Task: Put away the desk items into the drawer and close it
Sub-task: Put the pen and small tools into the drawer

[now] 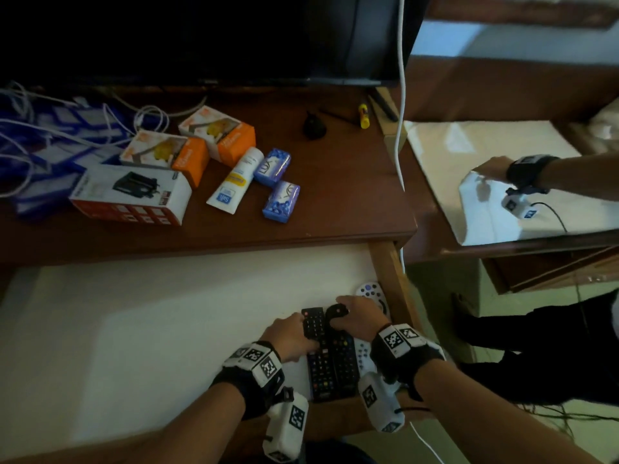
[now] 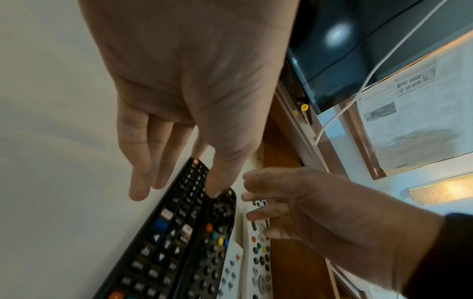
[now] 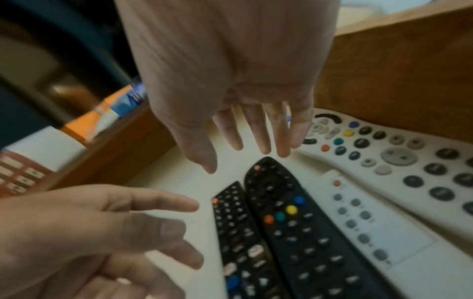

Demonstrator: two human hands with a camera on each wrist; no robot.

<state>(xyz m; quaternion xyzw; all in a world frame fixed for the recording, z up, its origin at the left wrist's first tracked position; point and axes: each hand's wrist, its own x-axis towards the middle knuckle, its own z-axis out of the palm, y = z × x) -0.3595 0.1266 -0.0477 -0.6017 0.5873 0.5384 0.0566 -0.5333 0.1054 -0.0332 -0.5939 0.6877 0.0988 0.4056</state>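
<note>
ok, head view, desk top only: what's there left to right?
Cables → white box → orange boxes → lotion tube → two blue soap packs → small black thing → yellow tube.

Both forearms are bare, each wearing a black wrist strap [image 1: 248, 380] topped with white blocks printed with black-and-white square markers [image 1: 398, 339]; a white marker-covered camera pod [image 1: 288, 426] hangs under each wrist, a thin cable trailing from the right one

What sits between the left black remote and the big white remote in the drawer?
A second black remote and a small white remote, lying side by side; clearest in the right wrist view.
</note>
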